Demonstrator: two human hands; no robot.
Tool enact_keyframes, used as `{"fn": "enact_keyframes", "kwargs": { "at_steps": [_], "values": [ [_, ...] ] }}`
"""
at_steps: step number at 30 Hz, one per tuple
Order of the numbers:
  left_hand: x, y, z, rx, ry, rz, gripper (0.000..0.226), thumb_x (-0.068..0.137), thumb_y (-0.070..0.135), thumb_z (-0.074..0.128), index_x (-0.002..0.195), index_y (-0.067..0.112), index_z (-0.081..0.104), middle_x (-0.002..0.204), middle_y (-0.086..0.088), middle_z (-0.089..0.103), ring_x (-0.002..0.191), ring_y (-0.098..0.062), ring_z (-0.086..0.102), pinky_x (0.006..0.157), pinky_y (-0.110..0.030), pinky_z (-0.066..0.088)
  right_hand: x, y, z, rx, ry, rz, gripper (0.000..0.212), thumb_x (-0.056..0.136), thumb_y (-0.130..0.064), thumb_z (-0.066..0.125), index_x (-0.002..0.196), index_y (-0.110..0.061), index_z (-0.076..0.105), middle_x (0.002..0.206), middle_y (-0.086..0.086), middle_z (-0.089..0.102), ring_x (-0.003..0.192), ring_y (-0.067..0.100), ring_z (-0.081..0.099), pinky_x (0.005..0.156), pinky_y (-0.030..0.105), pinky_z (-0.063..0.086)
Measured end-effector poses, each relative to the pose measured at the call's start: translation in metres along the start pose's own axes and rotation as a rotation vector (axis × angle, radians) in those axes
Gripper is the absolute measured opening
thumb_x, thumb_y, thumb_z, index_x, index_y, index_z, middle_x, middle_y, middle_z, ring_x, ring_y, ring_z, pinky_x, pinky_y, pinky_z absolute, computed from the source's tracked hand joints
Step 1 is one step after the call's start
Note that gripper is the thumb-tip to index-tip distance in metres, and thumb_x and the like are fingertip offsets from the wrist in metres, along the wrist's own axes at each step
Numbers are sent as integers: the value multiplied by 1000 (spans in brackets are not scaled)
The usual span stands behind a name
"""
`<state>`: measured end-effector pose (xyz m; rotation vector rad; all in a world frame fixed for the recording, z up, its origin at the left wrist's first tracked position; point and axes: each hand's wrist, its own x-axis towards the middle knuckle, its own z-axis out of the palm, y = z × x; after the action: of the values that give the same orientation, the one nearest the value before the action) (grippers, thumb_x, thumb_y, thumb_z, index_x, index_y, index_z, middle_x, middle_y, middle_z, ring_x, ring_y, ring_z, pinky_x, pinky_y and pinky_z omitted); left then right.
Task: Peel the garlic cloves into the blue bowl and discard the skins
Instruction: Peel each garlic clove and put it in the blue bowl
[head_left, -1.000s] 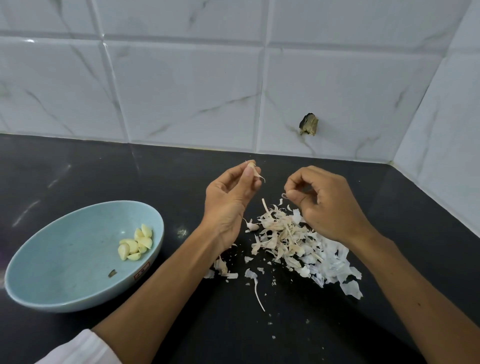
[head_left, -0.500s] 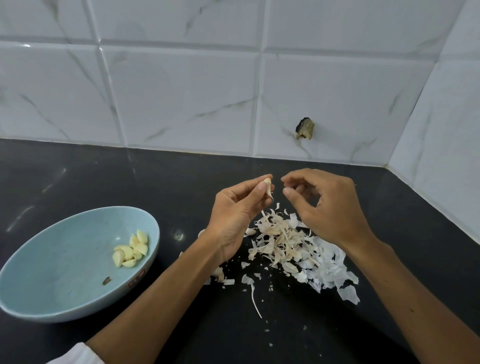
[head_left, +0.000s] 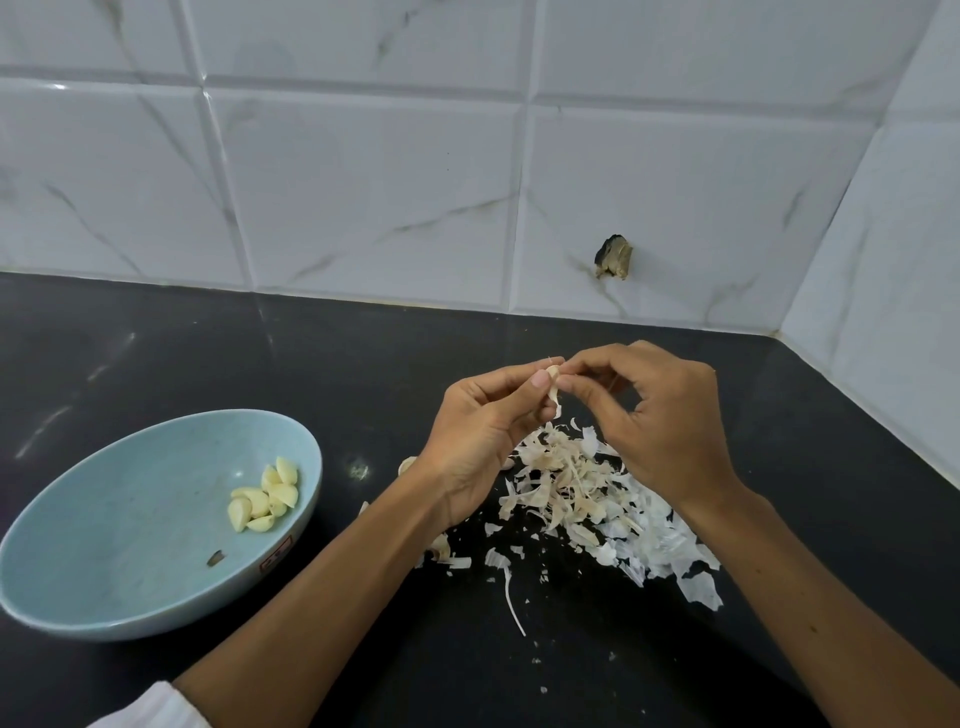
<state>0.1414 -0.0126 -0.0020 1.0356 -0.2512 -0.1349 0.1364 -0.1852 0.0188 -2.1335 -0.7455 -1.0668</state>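
Together, my left hand (head_left: 480, 423) and right hand (head_left: 662, 421) pinched one garlic clove (head_left: 554, 388) at their fingertips, held above the pile of skins (head_left: 587, 493) on the black counter (head_left: 337, 364). Well to the left sat the blue bowl (head_left: 130, 519), with peeled cloves (head_left: 266, 501) lying near its right wall.

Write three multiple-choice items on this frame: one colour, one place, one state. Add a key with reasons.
1. The bowl holding the peeled cloves is: A blue; B red; C black.
2. The skin pile lies: A in the bowl; B on the counter; C in a bin.
3. The garlic clove is: A pinched between left hand and right hand; B lying on the counter; C dropped in the bowl.

Key: A, its inside is pale blue; B, skins are heaped on the black surface; A, both hands' fingertips meet on it.
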Motion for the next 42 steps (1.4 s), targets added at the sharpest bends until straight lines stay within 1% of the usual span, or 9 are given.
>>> {"fn": "enact_keyframes", "kwargs": {
  "at_steps": [4,11,17,23,27,31,35,40,42],
  "values": [
    [-2,-2,1,62,16,30,29,81,15,73,108,5,77,95,-10,74,74,-10,64,81,-22,57,-1,-2,2,51,1,69,5,87,-15,80,91,-16,77,79,-10,72,71,8,65,65,27,53],
    [-5,-5,6,119,-7,51,33,81,17,74,111,5,76,89,-9,74,76,-12,65,88,-27,57,-2,0,6,46,5,89,11,86,0,73,84,-11,70,75,-5,66,72,10,62,66,29,51],
    [-5,-2,7,130,-12,74,33,80,16,75,110,2,76,81,-6,74,74,-13,64,84,-25,58,-5,-7,12,-8,-13,127,12,86,-6,56,83,-17,58,88,-13,52,80,3,52,70,12,38],
    [-3,0,4,79,45,53,22,91,7,69,110,1,76,89,-10,73,74,-14,65,80,-24,57,-5,-5,12,-53,-77,97,14,85,-6,51,84,-20,53,92,-13,49,82,10,50,64,29,46],
    [-3,6,2,3,60,44,18,92,2,66,106,4,77,89,-10,73,73,-12,67,76,-21,58,-6,-7,12,-64,-116,59,22,83,-4,49,84,-25,49,91,-16,46,83,8,47,63,25,41],
    [-1,6,2,-58,91,23,20,93,4,65,110,4,76,93,-10,71,74,-11,67,76,-19,58,-6,-7,13,-48,-120,43,23,82,-4,46,83,-27,48,90,-17,46,83,7,47,64,24,39],
    [1,6,1,-93,108,50,21,96,5,62,115,5,73,94,-7,69,78,-11,65,80,-20,58,-5,-8,12,-5,-131,15,33,79,1,48,83,-31,45,89,-14,47,82,10,47,66,24,39],
    [4,9,-4,-123,186,100,22,100,3,58,118,5,69,87,-6,68,80,-12,66,86,-23,59,-5,-6,8,26,-169,60,30,78,7,52,78,-23,48,84,-9,50,79,10,48,68,19,36],
    [4,9,-4,-107,210,103,20,99,2,59,114,6,71,88,-7,70,81,-13,67,87,-24,60,-4,0,6,-7,-245,119,26,81,7,61,77,-18,55,80,-10,55,77,9,52,67,24,42]
  ]
}}
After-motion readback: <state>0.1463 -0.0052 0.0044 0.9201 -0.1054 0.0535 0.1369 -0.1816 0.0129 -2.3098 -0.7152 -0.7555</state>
